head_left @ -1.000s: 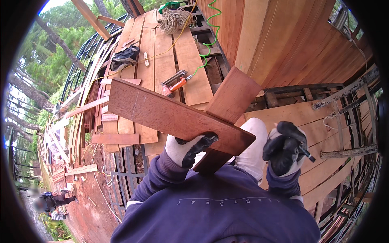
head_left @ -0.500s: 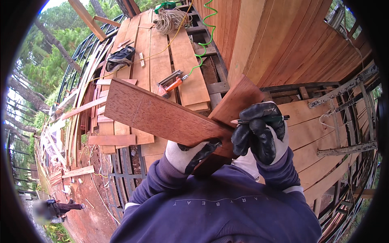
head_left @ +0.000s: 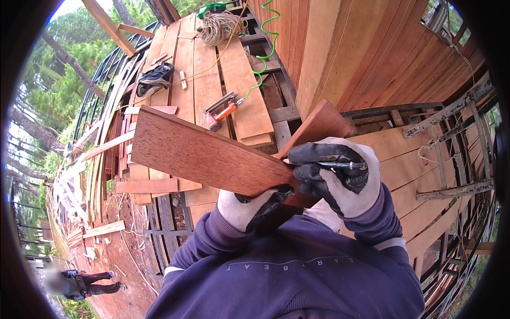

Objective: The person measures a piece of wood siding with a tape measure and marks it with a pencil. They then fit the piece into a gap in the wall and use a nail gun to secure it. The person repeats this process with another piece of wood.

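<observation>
My left hand [head_left: 254,208], in a white glove with a black palm, is closed around the lower edge of a reddish-brown wooden board [head_left: 199,154]. A second piece of the same wood [head_left: 319,126] crosses behind it and slants up to the right. In my right hand [head_left: 340,175], gloved alike, a dark pencil [head_left: 342,165] is pinched between thumb and fingers. Its tip touches or nearly touches the right part of the front board, where the two pieces cross. My right fingers hide part of that crossing.
An orange nail gun [head_left: 220,115] on a green coiled hose [head_left: 273,42] lies on the plank deck [head_left: 204,69]. Beyond are a dark bag [head_left: 155,78] and a coil of rope [head_left: 220,27]. A metal frame [head_left: 451,143] stands at right. Another person [head_left: 87,283] is on the ground lower left.
My right hand has turned and brought the pencil tip left to the board crossing. The front board has tilted slightly. The other person's legs have moved apart.
</observation>
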`<state>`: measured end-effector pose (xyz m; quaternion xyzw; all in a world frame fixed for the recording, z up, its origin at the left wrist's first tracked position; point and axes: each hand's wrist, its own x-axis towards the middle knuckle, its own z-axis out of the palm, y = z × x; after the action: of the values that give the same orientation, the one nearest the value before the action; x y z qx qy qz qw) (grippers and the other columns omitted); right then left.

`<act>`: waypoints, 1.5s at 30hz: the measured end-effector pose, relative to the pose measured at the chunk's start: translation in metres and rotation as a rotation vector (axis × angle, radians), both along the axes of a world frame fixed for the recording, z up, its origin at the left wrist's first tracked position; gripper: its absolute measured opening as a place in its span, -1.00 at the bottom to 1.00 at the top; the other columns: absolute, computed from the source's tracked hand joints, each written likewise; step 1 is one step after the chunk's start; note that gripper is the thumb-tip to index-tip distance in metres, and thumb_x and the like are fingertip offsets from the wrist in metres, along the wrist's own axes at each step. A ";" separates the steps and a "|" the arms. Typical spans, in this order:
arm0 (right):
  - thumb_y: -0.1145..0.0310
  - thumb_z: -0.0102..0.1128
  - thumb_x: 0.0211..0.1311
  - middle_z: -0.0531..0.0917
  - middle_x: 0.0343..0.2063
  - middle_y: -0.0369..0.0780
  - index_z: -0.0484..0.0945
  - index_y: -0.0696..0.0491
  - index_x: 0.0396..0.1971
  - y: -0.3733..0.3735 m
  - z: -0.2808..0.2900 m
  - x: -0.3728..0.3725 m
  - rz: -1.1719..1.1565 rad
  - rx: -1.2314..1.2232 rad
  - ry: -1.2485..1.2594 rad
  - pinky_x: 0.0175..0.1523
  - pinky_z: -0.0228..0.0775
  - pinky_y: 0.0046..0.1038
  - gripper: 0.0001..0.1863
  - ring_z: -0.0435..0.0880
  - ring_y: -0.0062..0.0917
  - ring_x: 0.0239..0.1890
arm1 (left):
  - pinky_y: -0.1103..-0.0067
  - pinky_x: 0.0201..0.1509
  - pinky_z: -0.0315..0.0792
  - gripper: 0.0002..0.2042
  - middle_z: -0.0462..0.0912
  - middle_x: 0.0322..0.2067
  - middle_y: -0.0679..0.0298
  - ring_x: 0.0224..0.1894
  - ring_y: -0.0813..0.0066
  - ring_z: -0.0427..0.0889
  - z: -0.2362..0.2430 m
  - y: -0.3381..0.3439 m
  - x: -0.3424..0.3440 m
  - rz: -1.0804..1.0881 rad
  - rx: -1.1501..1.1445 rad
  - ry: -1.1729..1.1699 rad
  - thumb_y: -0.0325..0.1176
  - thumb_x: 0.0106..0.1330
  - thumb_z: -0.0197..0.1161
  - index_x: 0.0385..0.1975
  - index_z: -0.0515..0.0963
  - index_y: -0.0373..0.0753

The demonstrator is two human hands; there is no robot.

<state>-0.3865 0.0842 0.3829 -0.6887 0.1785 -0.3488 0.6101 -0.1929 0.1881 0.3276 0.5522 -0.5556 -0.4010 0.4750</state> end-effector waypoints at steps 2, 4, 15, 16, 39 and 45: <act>0.70 -0.08 0.12 0.69 -0.28 -0.14 0.52 0.29 -0.05 0.000 0.000 0.000 -0.009 -0.027 -0.012 -0.08 0.50 -0.58 -0.63 0.66 -0.62 -0.25 | 0.50 -0.06 0.51 -0.78 0.67 -0.20 0.16 -0.16 0.38 0.65 0.001 0.000 0.001 -0.020 -0.054 -0.073 -0.50 0.17 0.28 -0.17 0.59 -0.34; 0.69 -0.08 0.12 0.69 -0.30 -0.15 0.53 0.28 -0.05 0.000 0.000 0.000 -0.011 -0.025 -0.006 -0.10 0.50 -0.58 -0.63 0.66 -0.62 -0.28 | 0.51 -0.07 0.51 -0.78 0.67 -0.20 0.16 -0.17 0.38 0.65 0.001 0.000 0.001 -0.025 -0.071 -0.070 -0.52 0.17 0.27 -0.17 0.58 -0.35; 0.68 -0.05 0.13 0.69 -0.29 -0.13 0.53 0.28 -0.09 -0.002 -0.001 -0.001 0.017 -0.050 0.032 -0.09 0.51 -0.58 -0.67 0.68 -0.60 -0.28 | 0.53 -0.13 0.52 -0.76 0.68 -0.24 0.18 -0.20 0.44 0.65 -0.001 0.000 -0.003 0.019 -0.053 0.115 -0.55 0.15 0.26 -0.16 0.57 -0.35; 0.68 -0.05 0.13 0.69 -0.28 -0.12 0.52 0.28 -0.08 0.000 -0.005 -0.001 -0.020 -0.015 -0.017 -0.09 0.51 -0.57 -0.67 0.68 -0.59 -0.27 | 0.54 -0.14 0.52 -0.77 0.68 -0.24 0.18 -0.21 0.45 0.65 -0.001 0.000 -0.002 0.011 -0.055 0.103 -0.54 0.15 0.27 -0.16 0.57 -0.35; 0.41 0.24 0.16 0.61 -0.14 -0.10 0.55 0.25 -0.10 0.019 -0.099 -0.009 -0.203 0.111 -0.064 0.12 0.38 -0.47 -0.67 0.58 -0.44 -0.03 | 0.58 -0.16 0.52 -0.81 0.70 -0.29 0.18 -0.24 0.49 0.66 -0.020 0.009 0.013 0.079 0.002 0.282 -0.60 0.19 0.22 -0.20 0.59 -0.38; 0.34 0.27 0.15 0.63 -0.19 -0.10 0.57 0.25 -0.13 0.020 -0.094 -0.011 -0.229 0.000 0.018 0.03 0.44 -0.50 -0.65 0.63 -0.44 -0.15 | 0.60 -0.21 0.52 -0.81 0.70 -0.30 0.20 -0.27 0.52 0.65 -0.019 0.009 0.015 0.065 0.027 0.258 -0.57 0.20 0.23 -0.19 0.61 -0.36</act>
<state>-0.3976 0.1043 0.2890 -0.6666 0.2615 -0.4102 0.5648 -0.1775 0.1976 0.3081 0.5199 -0.4662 -0.4607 0.5478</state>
